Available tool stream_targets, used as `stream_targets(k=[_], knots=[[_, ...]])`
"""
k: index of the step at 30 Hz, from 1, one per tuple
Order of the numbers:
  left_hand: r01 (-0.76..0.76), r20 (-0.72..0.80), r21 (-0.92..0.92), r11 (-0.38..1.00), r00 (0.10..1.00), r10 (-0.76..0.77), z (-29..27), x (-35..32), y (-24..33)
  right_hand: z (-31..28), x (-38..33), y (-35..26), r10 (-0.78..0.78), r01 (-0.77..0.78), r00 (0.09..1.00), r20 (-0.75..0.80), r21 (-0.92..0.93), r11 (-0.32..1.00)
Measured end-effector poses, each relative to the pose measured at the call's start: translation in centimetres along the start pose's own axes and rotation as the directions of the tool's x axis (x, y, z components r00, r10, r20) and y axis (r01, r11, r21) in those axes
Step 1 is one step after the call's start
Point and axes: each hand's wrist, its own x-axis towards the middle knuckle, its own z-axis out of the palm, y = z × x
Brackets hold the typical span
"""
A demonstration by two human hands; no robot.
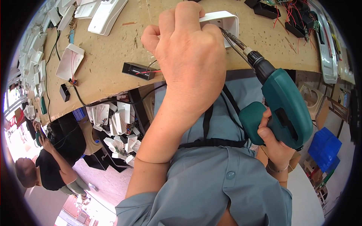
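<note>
My left hand (192, 56) is closed around a white plastic casing (234, 25) at the table's near edge, and its back hides much of the casing. In my right hand (273, 145) is a dark green cordless drill (288, 103), held by its grip. The drill's black chuck points up and left. Its long bit reaches into the open casing beside my left fingers; the tip's exact contact is hidden. Left of my left wrist lies a small black open box (138, 71) with red and black wires.
Another white casing (70, 61) with red wires lies on the tabletop (109, 56). White housings (107, 17) are piled along the far left. Black boxes with red wires (296, 24) sit far right. Below the edge hangs a cable (113, 102). A co-worker (54, 165) stands at left.
</note>
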Motion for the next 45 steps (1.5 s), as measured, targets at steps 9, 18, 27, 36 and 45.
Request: stream_targets(k=[9,18,27,36,45], knots=[[0.019,0.077,0.014,1.000,0.997,-0.020,-0.5,0.3,0.4,0.3,0.1,-0.7,0.047,-0.047,0.999,-0.020,0.035,0.998],[0.039,0.149,0.035,0.999,0.988,-0.044,-1.0,0.6,0.8,0.3,0.1,-1.1,0.052,-0.051,0.999,-0.017,0.017,0.999],[0.054,0.222,0.054,0.997,0.973,-0.065,-1.3,1.0,1.2,0.3,0.0,-1.1,0.036,-0.036,0.999,-0.019,0.000,0.999],[0.070,0.294,0.078,0.995,0.952,-0.090,-1.7,1.3,1.5,0.3,-0.1,-1.1,0.025,-0.025,1.000,-0.015,-0.016,1.000],[0.086,0.362,0.102,0.991,0.925,-0.118,-2.0,1.5,1.9,-0.9,-0.3,-0.1,-0.053,0.068,0.990,0.134,-0.111,0.992]])
